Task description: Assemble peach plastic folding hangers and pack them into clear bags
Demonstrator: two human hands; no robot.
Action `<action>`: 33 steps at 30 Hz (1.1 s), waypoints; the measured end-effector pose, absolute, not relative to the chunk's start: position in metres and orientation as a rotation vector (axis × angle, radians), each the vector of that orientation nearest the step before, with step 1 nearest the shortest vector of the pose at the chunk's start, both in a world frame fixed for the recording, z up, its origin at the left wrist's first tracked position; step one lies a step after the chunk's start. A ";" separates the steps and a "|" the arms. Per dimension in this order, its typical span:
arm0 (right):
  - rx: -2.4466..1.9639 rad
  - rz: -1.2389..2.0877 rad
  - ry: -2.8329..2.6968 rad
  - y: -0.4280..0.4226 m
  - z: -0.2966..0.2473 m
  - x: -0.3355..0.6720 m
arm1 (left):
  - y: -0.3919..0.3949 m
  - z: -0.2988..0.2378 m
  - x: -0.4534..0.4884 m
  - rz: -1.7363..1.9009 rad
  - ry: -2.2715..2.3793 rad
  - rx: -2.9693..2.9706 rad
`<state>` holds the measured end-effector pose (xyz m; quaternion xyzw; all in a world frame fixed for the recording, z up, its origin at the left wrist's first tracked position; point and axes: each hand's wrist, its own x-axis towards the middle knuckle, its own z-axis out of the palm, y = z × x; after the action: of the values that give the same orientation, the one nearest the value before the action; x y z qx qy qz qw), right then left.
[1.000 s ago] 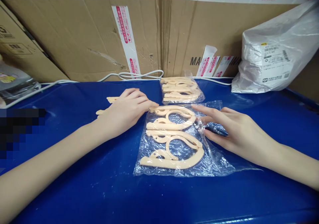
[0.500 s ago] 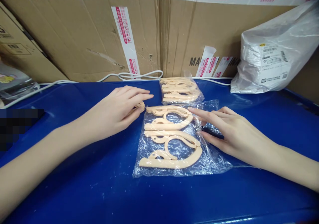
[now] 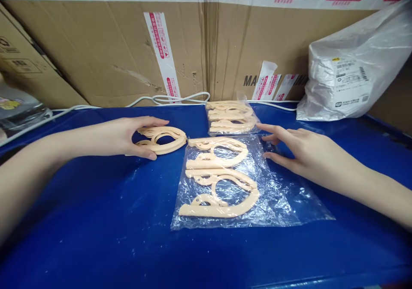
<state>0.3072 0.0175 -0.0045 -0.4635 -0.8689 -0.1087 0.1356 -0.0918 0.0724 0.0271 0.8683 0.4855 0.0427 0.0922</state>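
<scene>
My left hand (image 3: pixel 141 138) curls around a small stack of loose beige folding hangers (image 3: pixel 178 142), thumb on the near edge and fingers over the far edge. To their right lies a clear plastic bag (image 3: pixel 283 199) with two folded beige hangers (image 3: pixel 234 211) showing flat inside. Beyond it, a second clear bag of beige folding hangers (image 3: pixel 233 114) rests near the back. My right hand (image 3: pixel 299 149) is open, fingers apart, hovering at the far right of the front bag. Its index fingertip is close to the rear bag's corner; whether it touches cannot be made out.
Cardboard boxes (image 3: pixel 112 44) with white and red tape wall off the back of the blue tabletop (image 3: pixel 128 237). A white cable (image 3: pixel 180 98) runs along their foot. A white plastic parcel (image 3: pixel 334 74) with a label stands at the back right.
My left hand has moved left and back, uncovering the loose hangers between its thumb and fingers. My right hand has left the front bag, whose right part now lies flatter.
</scene>
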 end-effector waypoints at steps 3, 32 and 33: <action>-1.380 -0.292 -2.510 0.018 -0.006 0.309 | 0.072 0.029 -0.091 0.130 1.456 2.566; -0.797 -0.186 -2.577 -0.024 0.010 0.275 | -0.013 0.012 0.019 0.809 0.872 2.871; -0.795 -0.184 -2.577 -0.023 0.010 0.275 | -0.012 0.012 0.019 0.804 0.871 2.874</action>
<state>0.2747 -0.0234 0.0095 -0.2870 -0.9305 -0.0665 0.2175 0.0187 -0.0121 0.0118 0.9244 0.2800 0.2585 0.0163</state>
